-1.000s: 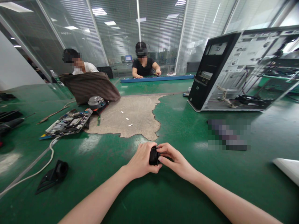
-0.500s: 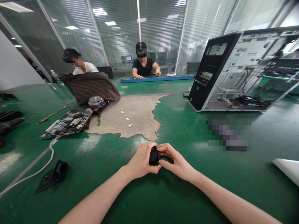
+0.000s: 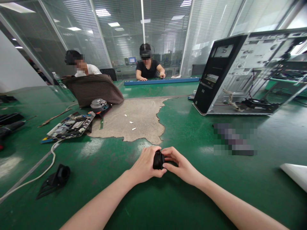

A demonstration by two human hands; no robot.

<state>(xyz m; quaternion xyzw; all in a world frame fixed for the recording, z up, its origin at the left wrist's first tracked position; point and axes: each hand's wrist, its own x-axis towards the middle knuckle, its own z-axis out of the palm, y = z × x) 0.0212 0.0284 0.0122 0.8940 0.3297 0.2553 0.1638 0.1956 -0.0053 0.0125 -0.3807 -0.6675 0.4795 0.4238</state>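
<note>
Between my two hands, just above the green tabletop, is a small black boxy part (image 3: pixel 157 160) with a rim on its right side; its exact kind I cannot make out. My left hand (image 3: pixel 146 163) wraps round its left side, thumb below and fingers over the top. On the right side, the thumb and fingertips of my right hand (image 3: pixel 179 164) pinch the rim. My fingers cover much of the part. A black plastic duct-like piece (image 3: pixel 56 179) lies to the left, apart from both hands.
A circuit board (image 3: pixel 70 126), a cooling fan (image 3: pixel 98 104) and a white cable (image 3: pixel 53 156) lie left. An open computer case (image 3: pixel 219 75) stands at the right, with a blurred-out item (image 3: pixel 233 139) before it. A bare patch (image 3: pixel 141 119) marks the table (image 3: pixel 189 127). Two people sit across.
</note>
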